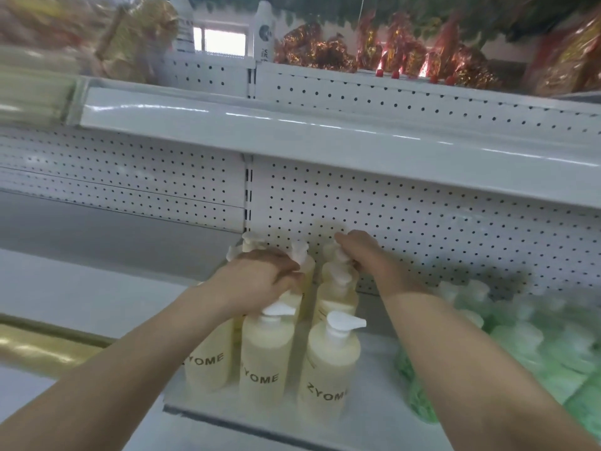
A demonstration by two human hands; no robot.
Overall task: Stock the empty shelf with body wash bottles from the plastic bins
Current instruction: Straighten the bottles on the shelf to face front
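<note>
The left grip [260, 278] is curling over a mid-row bottle [308, 275], hiding its pump. The right grip [361, 255] is clamping the rear bottle [330, 253] by its pump against the pegboard [422, 222]. Both are standing among yellow bottles [328, 369] on the shelf [374, 405]. Green bottles [520, 336] at right are showing only as blur.

Shelf [377, 369] stands bare between yellow bottles [328, 362] and green bottles [520, 336] (blurred, probably pump-topped).

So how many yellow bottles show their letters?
3, all in the front row: left bottle, middle bottle, right bottle. The back bottles may have letters too, hidden.
</note>
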